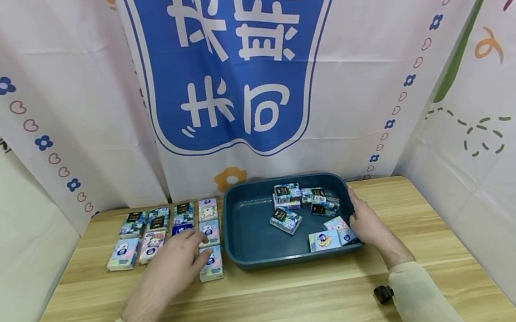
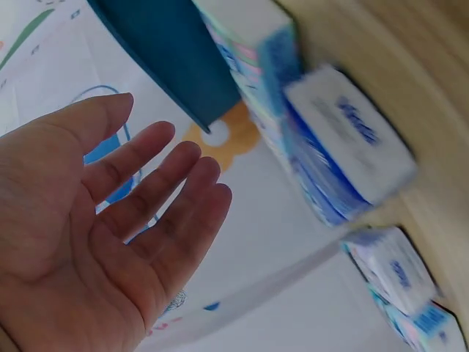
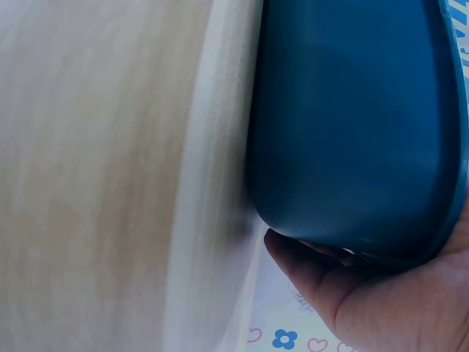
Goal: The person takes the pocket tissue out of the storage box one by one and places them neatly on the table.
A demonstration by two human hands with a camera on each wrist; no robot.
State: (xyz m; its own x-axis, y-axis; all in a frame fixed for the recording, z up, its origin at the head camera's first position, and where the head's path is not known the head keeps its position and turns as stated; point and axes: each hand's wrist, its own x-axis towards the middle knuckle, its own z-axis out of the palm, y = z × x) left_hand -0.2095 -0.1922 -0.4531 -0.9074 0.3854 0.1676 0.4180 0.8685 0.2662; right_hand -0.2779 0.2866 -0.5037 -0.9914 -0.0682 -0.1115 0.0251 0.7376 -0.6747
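Observation:
My left hand (image 1: 172, 262), its fingers apart and loosely bent, hovers over the right part of the tissue packs on the table. In the left wrist view the palm holds nothing. Nearest to it are a dark blue tissue pack (image 1: 181, 229), partly hidden by the hand, and a pastel tissue pack (image 1: 210, 264) by the thumb. My right hand (image 1: 369, 222) grips the right end of a dark teal tray (image 1: 254, 234); the right wrist view shows fingers against the tray's outer wall (image 3: 352, 147). Inside the tray lie dark floral tissue packs (image 1: 285, 221) and pastel ones (image 1: 324, 240).
Left of the tray, several tissue packs stand in rows, with dark floral packs (image 1: 133, 224) behind and pastel packs (image 1: 123, 254) in front. The wooden table (image 1: 272, 316) ends at a printed white curtain (image 1: 100, 124) behind the tray.

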